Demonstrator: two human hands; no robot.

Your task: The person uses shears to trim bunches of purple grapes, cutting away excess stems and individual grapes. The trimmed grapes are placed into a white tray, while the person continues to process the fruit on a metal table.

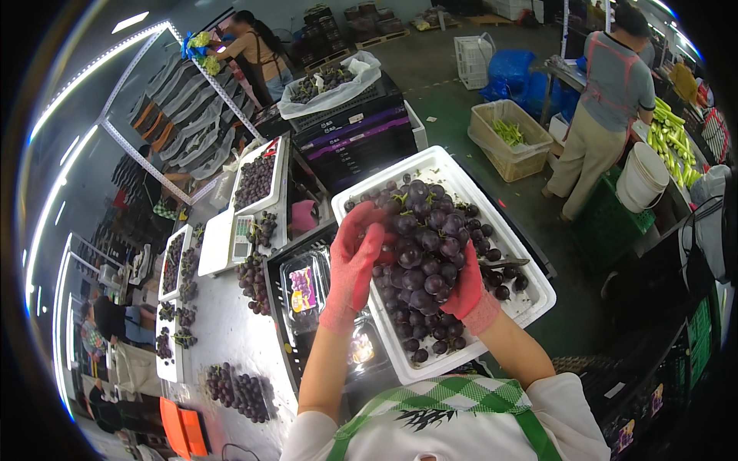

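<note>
A large bunch of dark purple grapes [424, 248] is held up over a white foam box [527, 308]. My right hand [470, 294], in a red-coated glove, cups the bunch from its lower right side. My left hand [357, 253], gloved alike, is at the bunch's left side with thumb and fingers apart; its fingertips are blurred, and whether they grip is unclear. A dark, narrow metal tool [506, 263] juts out to the right beside my right hand; its other end is hidden. More grapes [418, 328] lie in the box beneath the bunch.
Left of the box, a black crate [281, 340] holds clear plastic clamshells [302, 291]. A metal table [225, 328] carries a white scale [218, 242], grape bunches [236, 392] and foam trays [173, 346]. Stacked crates [351, 144] stand ahead. A person [605, 98] works at the right.
</note>
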